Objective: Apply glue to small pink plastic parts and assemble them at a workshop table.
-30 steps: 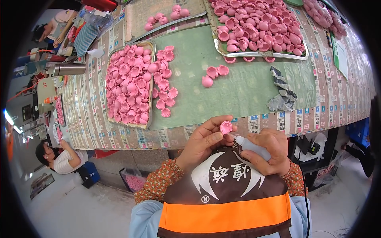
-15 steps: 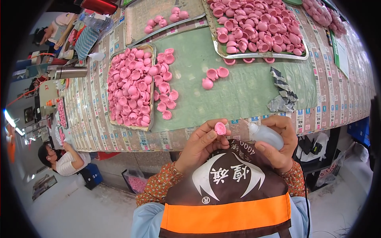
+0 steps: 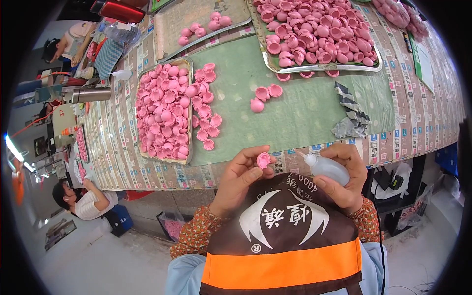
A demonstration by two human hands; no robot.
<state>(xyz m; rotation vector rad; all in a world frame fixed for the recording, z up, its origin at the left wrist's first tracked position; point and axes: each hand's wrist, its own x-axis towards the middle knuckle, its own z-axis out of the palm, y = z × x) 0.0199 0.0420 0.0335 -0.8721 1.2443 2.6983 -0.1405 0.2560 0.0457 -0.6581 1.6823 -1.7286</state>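
Note:
Between the thumb and fingers of my left hand [image 3: 241, 177] is a small pink hollow plastic piece [image 3: 263, 160], its open side facing up. My right hand [image 3: 346, 179] grips a translucent squeeze bottle [image 3: 328, 168], tilted so that its thin nozzle points left toward the pink piece. The nozzle tip and the piece are apart. Both hands are above the table's near edge. Beyond them, several loose pink pieces [image 3: 261, 93] lie on a green sheet [image 3: 231, 123].
A tray heaped with pink pieces [image 3: 164, 110] stands at left, more spilling beside it. A larger metal tray [image 3: 324, 69] of them sits at the far right. A crumpled grey rag [image 3: 351, 115] lies at right. Another person [image 3: 81, 196] sits at far left.
My left hand has moved slightly left with the pink piece, farther from the nozzle. The bottle in my right hand has shifted only a little.

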